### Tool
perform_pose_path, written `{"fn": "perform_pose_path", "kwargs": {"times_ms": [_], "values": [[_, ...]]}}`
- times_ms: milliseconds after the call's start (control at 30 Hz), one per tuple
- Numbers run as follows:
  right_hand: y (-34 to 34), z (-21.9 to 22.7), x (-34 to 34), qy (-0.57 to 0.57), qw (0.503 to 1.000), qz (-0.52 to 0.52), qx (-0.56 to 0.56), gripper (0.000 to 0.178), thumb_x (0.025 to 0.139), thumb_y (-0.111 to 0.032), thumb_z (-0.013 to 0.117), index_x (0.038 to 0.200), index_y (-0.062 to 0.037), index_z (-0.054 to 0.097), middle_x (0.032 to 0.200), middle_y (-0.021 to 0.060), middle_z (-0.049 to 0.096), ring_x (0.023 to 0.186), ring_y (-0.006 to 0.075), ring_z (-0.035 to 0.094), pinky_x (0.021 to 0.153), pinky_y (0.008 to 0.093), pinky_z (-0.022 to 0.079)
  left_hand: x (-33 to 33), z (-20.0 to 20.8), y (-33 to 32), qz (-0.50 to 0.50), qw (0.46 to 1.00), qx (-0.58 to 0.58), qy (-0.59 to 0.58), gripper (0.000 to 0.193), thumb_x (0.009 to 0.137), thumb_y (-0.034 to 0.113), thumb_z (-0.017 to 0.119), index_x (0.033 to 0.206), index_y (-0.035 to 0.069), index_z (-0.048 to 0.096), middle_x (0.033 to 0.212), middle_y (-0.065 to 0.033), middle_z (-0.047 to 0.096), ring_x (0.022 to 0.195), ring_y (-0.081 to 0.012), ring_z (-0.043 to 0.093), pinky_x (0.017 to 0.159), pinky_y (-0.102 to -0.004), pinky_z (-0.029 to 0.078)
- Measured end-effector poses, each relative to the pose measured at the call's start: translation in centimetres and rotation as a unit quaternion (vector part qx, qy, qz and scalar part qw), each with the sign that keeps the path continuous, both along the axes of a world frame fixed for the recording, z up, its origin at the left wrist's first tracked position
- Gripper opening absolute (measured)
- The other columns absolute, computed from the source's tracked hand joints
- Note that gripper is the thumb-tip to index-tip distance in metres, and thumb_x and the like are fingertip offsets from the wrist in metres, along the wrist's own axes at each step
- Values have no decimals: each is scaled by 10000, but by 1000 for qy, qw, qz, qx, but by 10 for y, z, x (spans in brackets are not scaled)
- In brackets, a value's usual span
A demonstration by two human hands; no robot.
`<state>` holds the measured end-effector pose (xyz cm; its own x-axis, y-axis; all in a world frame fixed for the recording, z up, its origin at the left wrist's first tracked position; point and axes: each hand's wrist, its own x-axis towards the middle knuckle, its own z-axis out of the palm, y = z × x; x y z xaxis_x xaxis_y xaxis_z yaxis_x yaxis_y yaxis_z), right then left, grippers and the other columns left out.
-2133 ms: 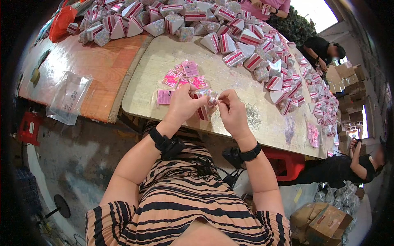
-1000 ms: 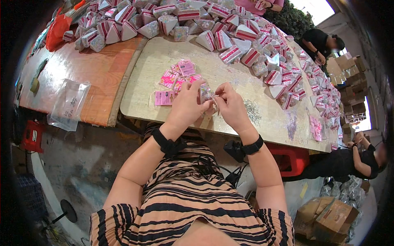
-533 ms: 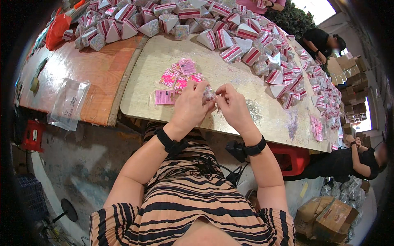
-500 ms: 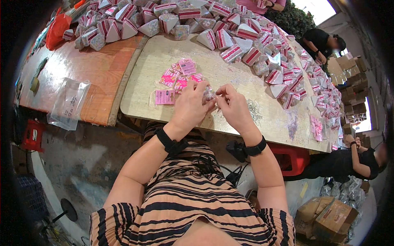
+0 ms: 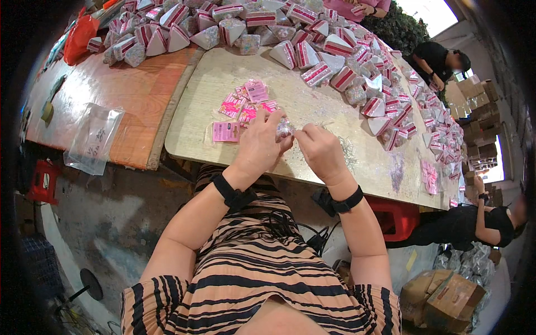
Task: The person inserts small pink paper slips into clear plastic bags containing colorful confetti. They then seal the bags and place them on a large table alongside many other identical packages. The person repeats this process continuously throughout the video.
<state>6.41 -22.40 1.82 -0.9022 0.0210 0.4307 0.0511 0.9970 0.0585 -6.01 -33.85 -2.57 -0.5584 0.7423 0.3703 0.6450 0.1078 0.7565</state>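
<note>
Over the near edge of the pale table (image 5: 223, 67), my left hand (image 5: 258, 139) is closed around a small glittery, clear-wrapped piece (image 5: 285, 129). My right hand (image 5: 322, 149) is closed in a pinch at the right end of that piece; what lies between its fingertips is too small to make out. Beyond my left hand lie several pink printed cards (image 5: 257, 90), some overlapping, and one pink card (image 5: 225, 132) sits just left of it. Thin silvery strands (image 5: 347, 149) lie scattered beside my right hand.
A heap of wedge-shaped, cake-slice-like pieces (image 5: 301, 54) stretches along the far and right sides. An orange-brown table (image 5: 128, 84) adjoins on the left, bearing a clear plastic bag (image 5: 96, 137). A red stool (image 5: 393, 218) stands at right. Other people work nearby.
My right hand has turned, its fingers curling tighter, and sits slightly farther right. My left hand keeps its hold on the glittery piece. A co-worker at right has raised an arm.
</note>
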Motion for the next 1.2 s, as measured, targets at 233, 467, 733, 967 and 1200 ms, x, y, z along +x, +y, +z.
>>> {"fn": "perform_pose_path", "kwargs": {"times_ms": [233, 467, 733, 967, 1200], "values": [[-1, 5, -6, 25, 998, 40, 46, 95, 719, -66, 607, 809, -48, 584, 821, 85, 541, 754, 242, 600, 655, 351, 508, -2, -3, 0, -1, 1000, -7, -21, 500, 763, 229, 737, 1197, 83, 535, 1075, -188, 530, 973, -390, 582, 784, -463, 491], [-2, 1, -5, 14, 994, -12, -110, 48, 770, -48, 605, 813, -27, 610, 841, 131, 548, 719, 318, 608, 632, 393, 505, -8, -4, -3, -29, 997, -25, -73, 575, 756, 263, 751, 1258, 122, 510, 1078, -188, 529, 969, -379, 582, 828, -449, 489], [-9, 4, -6, 10, 987, -66, -146, 40, 798, -62, 598, 800, -30, 621, 816, 136, 552, 713, 342, 609, 631, 416, 503, -10, -12, -6, -36, 994, -25, -102, 625, 738, 247, 769, 1298, 160, 506, 1090, -216, 516, 988, -384, 574, 880, -431, 477], [-10, 7, -6, 2, 990, -68, -127, 34, 787, -58, 596, 771, -30, 605, 810, 135, 543, 710, 333, 606, 627, 414, 503, -7, -4, -8, -36, 991, -32, -124, 601, 748, 232, 771, 1289, 156, 520, 1081, -208, 520, 1003, -375, 560, 888, -427, 468], [-12, 10, -6, -24, 994, -70, -79, 28, 746, -50, 596, 758, -26, 589, 810, 139, 541, 711, 321, 614, 620, 404, 508, -4, 1, -11, -33, 991, -31, -127, 587, 760, 238, 777, 1289, 175, 530, 1090, -191, 522, 997, -357, 553, 886, -419, 464]]}}
